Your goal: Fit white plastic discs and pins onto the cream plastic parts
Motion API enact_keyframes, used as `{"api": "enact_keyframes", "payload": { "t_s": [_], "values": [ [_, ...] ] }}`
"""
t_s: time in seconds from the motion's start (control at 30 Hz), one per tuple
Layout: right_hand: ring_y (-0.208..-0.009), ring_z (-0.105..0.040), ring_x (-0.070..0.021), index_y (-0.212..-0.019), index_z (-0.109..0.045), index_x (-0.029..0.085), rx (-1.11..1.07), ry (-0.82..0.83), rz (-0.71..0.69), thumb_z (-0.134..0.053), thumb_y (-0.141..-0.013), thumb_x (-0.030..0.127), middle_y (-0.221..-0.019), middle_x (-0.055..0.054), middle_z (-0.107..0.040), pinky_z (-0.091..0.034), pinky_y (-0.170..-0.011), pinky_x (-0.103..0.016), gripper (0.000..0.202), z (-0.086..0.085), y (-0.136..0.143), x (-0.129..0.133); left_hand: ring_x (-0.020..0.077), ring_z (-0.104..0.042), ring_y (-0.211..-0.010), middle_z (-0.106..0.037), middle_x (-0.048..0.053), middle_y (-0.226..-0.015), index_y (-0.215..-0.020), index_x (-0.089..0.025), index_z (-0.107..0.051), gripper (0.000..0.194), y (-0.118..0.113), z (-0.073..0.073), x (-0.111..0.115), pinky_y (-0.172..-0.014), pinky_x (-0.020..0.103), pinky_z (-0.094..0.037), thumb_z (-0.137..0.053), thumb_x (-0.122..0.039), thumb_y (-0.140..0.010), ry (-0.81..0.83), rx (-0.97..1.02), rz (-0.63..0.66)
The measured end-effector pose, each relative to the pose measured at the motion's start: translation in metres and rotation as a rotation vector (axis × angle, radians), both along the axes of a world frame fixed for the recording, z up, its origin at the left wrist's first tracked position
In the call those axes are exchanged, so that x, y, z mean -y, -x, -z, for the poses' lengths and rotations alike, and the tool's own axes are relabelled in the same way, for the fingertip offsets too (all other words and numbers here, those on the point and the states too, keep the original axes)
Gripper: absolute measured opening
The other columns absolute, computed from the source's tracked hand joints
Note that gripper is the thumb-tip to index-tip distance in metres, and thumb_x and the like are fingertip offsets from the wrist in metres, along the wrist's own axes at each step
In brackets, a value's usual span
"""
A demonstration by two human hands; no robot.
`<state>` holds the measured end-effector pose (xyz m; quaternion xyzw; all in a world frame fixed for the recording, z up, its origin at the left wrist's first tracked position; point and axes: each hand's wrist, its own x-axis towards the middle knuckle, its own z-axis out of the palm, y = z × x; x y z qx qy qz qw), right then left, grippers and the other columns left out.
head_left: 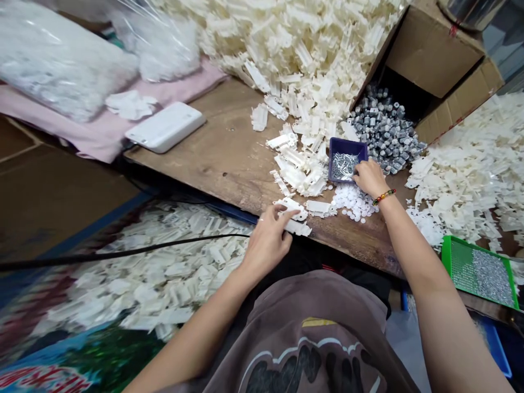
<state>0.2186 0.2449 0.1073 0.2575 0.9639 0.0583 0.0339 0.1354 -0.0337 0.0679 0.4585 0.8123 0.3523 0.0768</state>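
At the table's front edge my left hand (270, 237) holds a white plastic part (292, 207) between thumb and fingers, with another white part (298, 227) just under it. My right hand (369, 177) reaches over the near right corner of a dark blue tray (329, 158) of small metal pins (343, 165), fingertips pinched inside; whatever they grip is too small to make out. White discs (354, 203) lie in front of that tray. One more white part (321, 208) rests between the two hands.
White parts (303, 49) are heaped behind. Grey cylinders (385, 128) spill from a cardboard box (434, 49). At right is a green basket (447, 256) of metal bits. A white device (166, 126) and plastic bags (61, 60) are at left. A black cable (123, 251) crosses the lower left.
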Motion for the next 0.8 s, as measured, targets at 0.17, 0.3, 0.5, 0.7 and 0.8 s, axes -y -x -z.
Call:
{"api": "enact_keyframes", "payload": {
  "t_s": [0.17,0.3,0.5,0.7,0.8],
  "values": [
    [-0.089,-0.062,-0.0299,-0.086,-0.071,0.007,0.094,0.022,0.057,-0.049,-0.075,0.006,-0.09,-0.021,-0.069,-0.044,-0.073,-0.037,0.025,-0.001,0.021,0.0,0.0283,-0.052,-0.094,-0.062,0.011,-0.103,-0.103,-0.023,-0.07,0.029,-0.003,0.022,-0.003,-0.082,0.041,-0.041,-0.049,-0.021,-0.084,0.026,-0.131,0.058],
    [-0.091,-0.062,-0.0278,-0.089,-0.069,0.01,0.035,0.093,0.058,-0.047,-0.077,0.007,-0.097,-0.02,-0.069,-0.044,-0.074,-0.034,0.025,-0.003,0.025,-0.002,0.0273,-0.054,-0.095,-0.066,0.009,-0.098,-0.101,-0.025,-0.07,0.024,0.008,0.02,-0.022,-0.086,0.04,-0.039,-0.055,-0.031,-0.083,-0.102,0.008,0.017],
    [-0.073,-0.064,-0.0173,-0.077,-0.063,0.013,-0.315,0.434,0.196,-0.051,-0.08,0.013,-0.074,-0.007,-0.068,-0.046,-0.068,-0.027,0.013,0.003,0.018,-0.013,0.0202,-0.058,-0.09,-0.065,0.004,-0.094,-0.111,-0.023,-0.063,0.036,0.005,0.009,-0.032,-0.084,0.031,-0.042,-0.064,-0.037,-0.078,-0.445,0.639,-0.145],
    [-0.04,-0.05,-0.0066,-0.064,-0.05,0.017,-0.568,0.839,0.344,-0.053,-0.078,0.008,-0.051,0.005,-0.052,-0.035,-0.043,-0.018,0.017,0.012,0.021,-0.016,0.0064,-0.047,-0.053,-0.049,-0.006,-0.064,-0.104,-0.02,-0.057,0.045,-0.007,-0.018,-0.039,-0.053,0.019,-0.042,-0.076,-0.028,-0.064,-0.55,1.647,0.048],
    [-0.04,-0.049,-0.0059,-0.064,-0.048,0.017,-0.682,1.069,0.415,-0.054,-0.077,0.008,-0.05,0.006,-0.051,-0.033,-0.039,-0.016,0.018,0.005,0.015,-0.009,0.0031,-0.039,-0.045,-0.045,-0.008,-0.059,-0.102,-0.02,-0.057,0.046,-0.024,-0.025,-0.041,-0.044,0.015,-0.033,-0.077,-0.016,-0.06,-0.362,1.746,0.207]
  ]
}}
